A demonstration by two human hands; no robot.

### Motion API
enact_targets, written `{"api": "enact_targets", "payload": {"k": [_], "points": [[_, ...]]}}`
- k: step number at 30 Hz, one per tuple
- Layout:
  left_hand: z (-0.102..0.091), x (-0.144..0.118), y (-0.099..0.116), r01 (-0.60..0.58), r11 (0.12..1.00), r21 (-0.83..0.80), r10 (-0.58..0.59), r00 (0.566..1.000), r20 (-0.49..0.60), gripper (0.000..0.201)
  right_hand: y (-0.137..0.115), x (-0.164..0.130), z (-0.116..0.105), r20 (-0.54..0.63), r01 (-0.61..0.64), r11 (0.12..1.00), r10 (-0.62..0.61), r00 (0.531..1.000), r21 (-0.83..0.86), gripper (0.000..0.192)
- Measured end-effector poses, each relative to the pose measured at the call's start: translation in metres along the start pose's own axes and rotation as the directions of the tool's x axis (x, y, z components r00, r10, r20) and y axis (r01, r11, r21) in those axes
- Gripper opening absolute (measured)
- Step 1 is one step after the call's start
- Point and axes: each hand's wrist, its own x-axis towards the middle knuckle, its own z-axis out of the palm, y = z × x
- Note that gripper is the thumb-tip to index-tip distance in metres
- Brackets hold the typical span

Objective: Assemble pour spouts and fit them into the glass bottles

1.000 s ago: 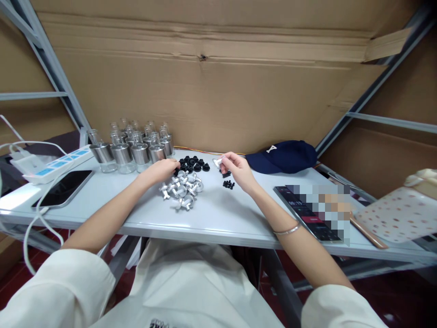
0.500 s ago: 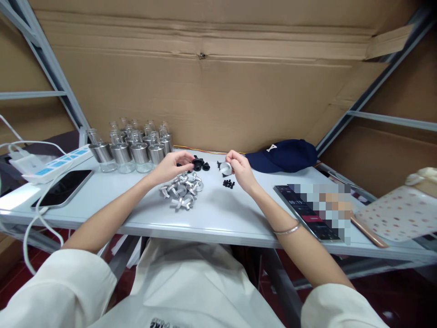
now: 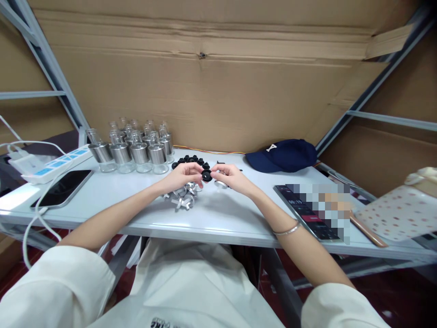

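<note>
Pinching a black cap [image 3: 206,175] between both hands at frame centre.
My left hand [image 3: 182,174] and right hand [image 3: 229,176] close fingertips on it; a silver collar [image 3: 221,184] sits under my right fingers.

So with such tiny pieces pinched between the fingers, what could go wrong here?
The black cap sits pinched between the left hand and right hand, above the table; a slip could send it rolling off. A forearm might also scatter the silver parts beneath, or knock the glass bottles crowded nearby.
</note>
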Motion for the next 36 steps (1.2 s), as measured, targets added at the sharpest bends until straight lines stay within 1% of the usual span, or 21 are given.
{"api": "enact_targets", "payload": {"k": [1, 3, 4, 5, 7, 8, 10, 11, 13, 14, 17, 22, 23, 25, 28, 30, 33, 36], "points": [[0.0005, -0.0001, -0.0017, -0.024, 0.998, 0.057, 0.025, 1.000, -0.010, 0.027, -0.0003, 0.0002, 0.0003, -0.005, -0.001, 1.000, 0.001, 1.000, -0.005, 0.035], [0.0011, -0.0007, -0.0051, -0.109, 0.960, 0.256, 0.127, 0.990, -0.054, 0.028, -0.0001, 0.0009, 0.0009, -0.019, -0.009, 1.000, 0.009, 1.000, -0.017, 0.035], [0.0012, -0.0013, -0.0064, -0.162, 0.907, 0.388, 0.205, 0.976, -0.073, 0.029, 0.0003, 0.0014, 0.0010, -0.027, -0.016, 1.000, 0.015, 1.000, -0.026, 0.034], [0.0013, -0.0020, -0.0072, -0.215, 0.828, 0.518, 0.293, 0.953, -0.073, 0.029, 0.0009, 0.0018, 0.0011, -0.034, -0.022, 0.999, 0.020, 0.999, -0.037, 0.034], [0.0017, -0.0036, -0.0072, -0.301, 0.637, 0.709, 0.444, 0.896, -0.018, 0.029, 0.0023, 0.0025, 0.0012, -0.049, -0.025, 0.998, 0.021, 0.999, -0.065, 0.032], [0.0021, -0.0043, -0.0065, -0.336, 0.556, 0.761, 0.498, 0.867, 0.019, 0.028, 0.0030, 0.0029, 0.0013, -0.057, -0.020, 0.997, 0.016, 0.998, -0.080, 0.032], [0.0029, -0.0052, -0.0044, -0.379, 0.444, 0.812, 0.567, 0.820, 0.073, 0.024, 0.0045, 0.0033, 0.0016, -0.066, -0.005, 0.995, -0.002, 0.998, -0.104, 0.030], [0.0033, -0.0054, -0.0034, -0.388, 0.412, 0.825, 0.585, 0.807, 0.087, 0.023, 0.0052, 0.0034, 0.0019, -0.064, 0.003, 0.993, -0.010, 0.998, -0.114, 0.029], [0.0038, -0.0053, -0.0022, -0.395, 0.388, 0.833, 0.594, 0.798, 0.101, 0.020, 0.0064, 0.0034, 0.0024, -0.054, 0.016, 0.992, -0.023, 0.998, -0.127, 0.028], [0.0039, -0.0052, -0.0022, -0.398, 0.397, 0.827, 0.591, 0.801, 0.102, 0.020, 0.0069, 0.0034, 0.0027, -0.047, 0.020, 0.992, -0.026, 0.999, -0.128, 0.028], [0.0038, -0.0050, -0.0038, -0.412, 0.463, 0.784, 0.575, 0.814, 0.088, 0.019, 0.0073, 0.0029, 0.0032, -0.023, 0.023, 0.994, -0.025, 0.999, -0.105, 0.028], [0.0047, -0.0051, -0.0065, -0.393, 0.546, 0.740, 0.544, 0.838, 0.045, 0.018, 0.0063, 0.0027, 0.0028, 0.004, 0.034, 0.999, -0.034, 0.999, -0.008, 0.035], [0.0050, -0.0049, -0.0066, -0.375, 0.579, 0.724, 0.530, 0.848, 0.015, 0.018, 0.0063, 0.0028, 0.0023, 0.006, 0.035, 0.999, -0.035, 0.999, 0.021, 0.037], [0.0052, -0.0041, -0.0066, -0.320, 0.666, 0.674, 0.493, 0.867, -0.076, 0.018, 0.0066, 0.0034, 0.0006, -0.009, 0.040, 0.992, -0.039, 0.999, 0.122, 0.041], [0.0046, -0.0021, -0.0071, -0.269, 0.793, 0.546, 0.437, 0.876, -0.203, 0.020, 0.0075, 0.0046, -0.0032, -0.090, 0.065, 0.952, -0.040, 0.995, 0.300, 0.044], [0.0041, -0.0010, -0.0080, -0.271, 0.848, 0.456, 0.410, 0.880, -0.240, 0.020, 0.0081, 0.0055, -0.0051, -0.147, 0.074, 0.939, -0.026, 0.989, 0.335, 0.045], [0.0042, -0.0006, -0.0089, -0.278, 0.880, 0.386, 0.388, 0.889, -0.244, 0.021, 0.0085, 0.0063, -0.0049, -0.175, 0.062, 0.955, -0.011, 0.985, 0.291, 0.046], [0.0053, -0.0016, -0.0086, -0.289, 0.874, 0.390, 0.393, 0.893, -0.219, 0.021, 0.0085, 0.0069, -0.0016, -0.160, 0.060, 0.964, -0.018, 0.987, 0.261, 0.046]]}}
